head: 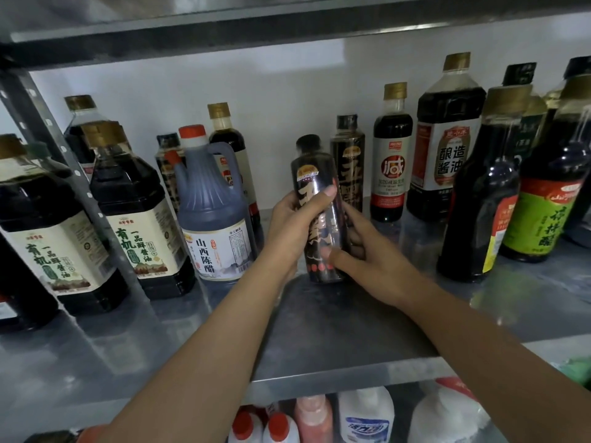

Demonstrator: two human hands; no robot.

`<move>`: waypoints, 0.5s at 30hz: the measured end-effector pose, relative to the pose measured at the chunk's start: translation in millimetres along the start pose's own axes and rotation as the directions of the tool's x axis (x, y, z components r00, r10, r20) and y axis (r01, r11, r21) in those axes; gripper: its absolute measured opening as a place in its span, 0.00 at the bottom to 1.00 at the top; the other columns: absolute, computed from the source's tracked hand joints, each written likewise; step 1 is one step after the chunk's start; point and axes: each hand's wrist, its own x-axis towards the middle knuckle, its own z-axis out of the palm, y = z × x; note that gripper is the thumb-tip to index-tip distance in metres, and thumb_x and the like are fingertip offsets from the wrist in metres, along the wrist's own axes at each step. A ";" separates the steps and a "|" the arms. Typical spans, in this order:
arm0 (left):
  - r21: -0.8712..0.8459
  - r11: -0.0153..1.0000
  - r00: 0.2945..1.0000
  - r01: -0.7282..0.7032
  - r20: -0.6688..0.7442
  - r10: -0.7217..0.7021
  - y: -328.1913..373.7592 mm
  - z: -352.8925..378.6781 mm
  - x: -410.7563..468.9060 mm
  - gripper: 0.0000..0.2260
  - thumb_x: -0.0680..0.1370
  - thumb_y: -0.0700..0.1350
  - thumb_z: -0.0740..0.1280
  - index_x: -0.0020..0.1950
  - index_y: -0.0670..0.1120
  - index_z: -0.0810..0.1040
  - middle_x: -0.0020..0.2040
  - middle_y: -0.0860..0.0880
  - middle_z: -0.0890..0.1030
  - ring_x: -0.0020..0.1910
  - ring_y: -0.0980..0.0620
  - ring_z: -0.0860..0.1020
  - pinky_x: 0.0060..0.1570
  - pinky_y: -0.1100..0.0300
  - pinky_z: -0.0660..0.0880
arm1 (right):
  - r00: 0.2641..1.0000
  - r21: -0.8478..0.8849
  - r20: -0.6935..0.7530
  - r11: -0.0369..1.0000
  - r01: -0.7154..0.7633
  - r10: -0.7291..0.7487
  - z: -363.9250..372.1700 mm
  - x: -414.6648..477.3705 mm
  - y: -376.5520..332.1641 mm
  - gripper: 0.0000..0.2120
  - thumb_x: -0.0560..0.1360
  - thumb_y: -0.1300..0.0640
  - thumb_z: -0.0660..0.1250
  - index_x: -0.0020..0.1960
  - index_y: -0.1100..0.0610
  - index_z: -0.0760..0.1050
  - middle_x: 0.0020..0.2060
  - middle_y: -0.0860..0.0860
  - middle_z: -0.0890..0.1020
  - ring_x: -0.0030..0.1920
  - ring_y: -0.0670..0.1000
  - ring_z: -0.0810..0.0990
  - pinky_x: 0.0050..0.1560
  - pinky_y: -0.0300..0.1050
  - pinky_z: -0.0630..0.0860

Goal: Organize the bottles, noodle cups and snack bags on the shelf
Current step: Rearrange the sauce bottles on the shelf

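Metal shelf [319,318] of sauce bottles: both hands grip one slim dark bottle [319,206] mid-shelf.
Left hand [292,225] and right hand [367,251] have fingers closed around it; next, probably stand it beside its twin bottle [347,161] toward the back edge.

Above and beyond the left hand [294,225] we see a plain white wall [287,91] running across the back. Far to the left of that hand, a grey metal upright post punched with holes [44,123] slants across our view. Below and to the right of the right hand [367,251], at the picture's edge, we make out a blurred green object [579,369] we cannot identify.
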 end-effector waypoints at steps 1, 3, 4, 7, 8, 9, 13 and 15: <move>-0.018 1.000 1.000 0.006 -0.007 -0.007 -0.1 0.1 -0.1 0.20 0.75 0.47 0.74 0.64 0.41 0.79 0.54 0.40 0.85 0.52 0.42 0.85 0.57 0.45 0.81 | 1.000 -0.002 -0.001 1.000 -0.006 0.006 -0.2 0.2 -0.1 0.31 0.73 0.42 0.70 0.64 0.20 0.55 0.64 0.38 0.78 0.65 0.37 0.76 0.70 0.48 0.71; -0.047 0.999 1.000 0.013 -0.021 -0.014 0.5 1.1 -1.1 0.20 0.75 0.47 0.74 0.64 0.41 0.79 0.54 0.40 0.85 0.52 0.42 0.85 0.56 0.46 0.81 | 1.000 -0.015 -0.005 1.000 -0.005 0.005 -0.9 0.7 -1.6 0.29 0.77 0.47 0.70 0.63 0.22 0.57 0.60 0.33 0.78 0.63 0.33 0.76 0.68 0.41 0.72; -0.056 0.998 1.000 0.012 -0.028 -0.013 0.9 2.1 -2.1 0.20 0.74 0.46 0.75 0.64 0.41 0.78 0.54 0.40 0.85 0.52 0.43 0.85 0.54 0.48 0.82 | 1.000 -0.022 -0.013 1.000 -0.004 0.003 -1.3 0.1 -2.0 0.28 0.77 0.48 0.70 0.64 0.24 0.58 0.59 0.31 0.77 0.62 0.32 0.76 0.66 0.38 0.71; -0.070 0.998 0.999 0.002 -0.038 -0.004 1.1 4.2 -3.7 0.20 0.73 0.44 0.76 0.63 0.40 0.79 0.52 0.40 0.86 0.48 0.45 0.85 0.48 0.53 0.83 | 0.999 -0.011 -0.046 1.000 0.003 -0.003 -2.1 -1.2 -0.2 0.28 0.77 0.51 0.71 0.70 0.34 0.63 0.61 0.38 0.80 0.62 0.36 0.77 0.66 0.40 0.73; -0.077 0.997 0.999 0.001 -0.039 -0.004 1.3 4.3 -3.9 0.19 0.73 0.44 0.76 0.62 0.40 0.79 0.52 0.40 0.86 0.47 0.46 0.85 0.47 0.54 0.83 | 0.999 0.003 -0.045 1.000 -0.004 0.004 -2.6 -1.1 0.7 0.28 0.77 0.52 0.71 0.72 0.38 0.64 0.62 0.40 0.81 0.63 0.38 0.77 0.67 0.42 0.73; -0.078 0.997 0.999 0.001 -0.044 -0.005 1.3 3.7 -3.7 0.19 0.73 0.43 0.76 0.62 0.40 0.79 0.52 0.40 0.86 0.47 0.46 0.85 0.47 0.54 0.83 | 0.999 0.014 -0.038 1.000 -0.010 0.011 -3.0 -0.8 1.0 0.29 0.77 0.52 0.71 0.74 0.41 0.64 0.63 0.42 0.81 0.64 0.39 0.77 0.68 0.44 0.73; -0.051 0.999 0.998 0.004 -0.058 -0.007 1.5 1.5 -3.4 0.19 0.73 0.45 0.76 0.62 0.42 0.79 0.52 0.42 0.86 0.48 0.47 0.86 0.47 0.57 0.83 | 0.999 0.021 -0.021 0.999 -0.033 0.034 -3.4 0.5 0.1 0.33 0.77 0.53 0.71 0.78 0.46 0.62 0.64 0.45 0.81 0.64 0.40 0.78 0.68 0.44 0.73; -0.054 0.998 0.998 0.009 -0.055 -0.012 0.8 1.9 -3.0 0.19 0.74 0.45 0.75 0.63 0.41 0.79 0.52 0.42 0.86 0.48 0.47 0.86 0.47 0.56 0.83 | 0.999 0.009 -0.029 0.999 -0.038 0.038 -2.5 0.6 -0.2 0.32 0.77 0.52 0.71 0.78 0.45 0.62 0.63 0.44 0.81 0.63 0.39 0.78 0.66 0.40 0.73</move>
